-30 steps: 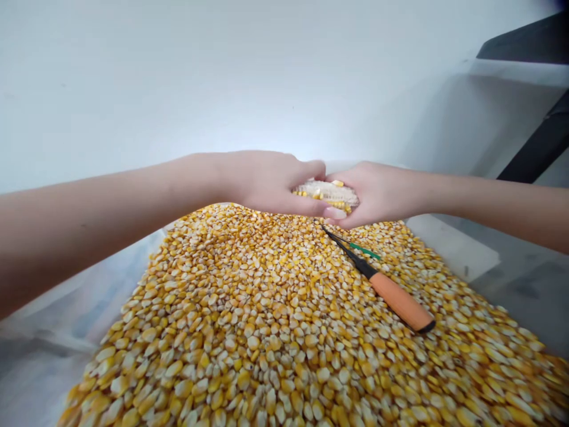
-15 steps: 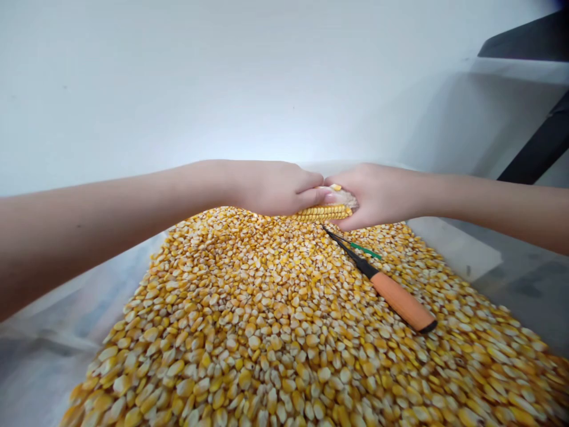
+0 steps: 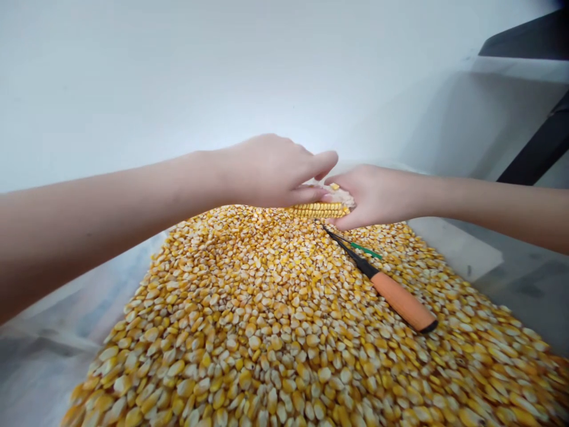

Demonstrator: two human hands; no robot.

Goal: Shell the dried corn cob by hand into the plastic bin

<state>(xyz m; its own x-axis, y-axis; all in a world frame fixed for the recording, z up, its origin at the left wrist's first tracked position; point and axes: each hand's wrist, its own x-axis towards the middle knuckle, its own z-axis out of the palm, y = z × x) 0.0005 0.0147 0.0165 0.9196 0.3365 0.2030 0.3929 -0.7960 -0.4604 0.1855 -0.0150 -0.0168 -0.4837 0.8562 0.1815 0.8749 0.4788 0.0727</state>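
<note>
Raised above position of half a second ago: left hand (image 3: 271, 172), with back arched higher. Lifted and stretched out: left index finger (image 3: 328, 161), formerly low against right hand (image 3: 371, 196), now above right fingertips. Drawn back along corn cob (image 3: 344, 197) since one second ago: left thumb (image 3: 309, 194). Newly exposed below same: yellow kernel rows (image 3: 317, 210), formerly mostly covered.

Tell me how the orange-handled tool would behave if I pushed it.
The tool is probably stiff, given its straight dark shaft. Its rounded handle might roll slightly, but the loose kernels underneath would likely shift and let it slide.
</note>
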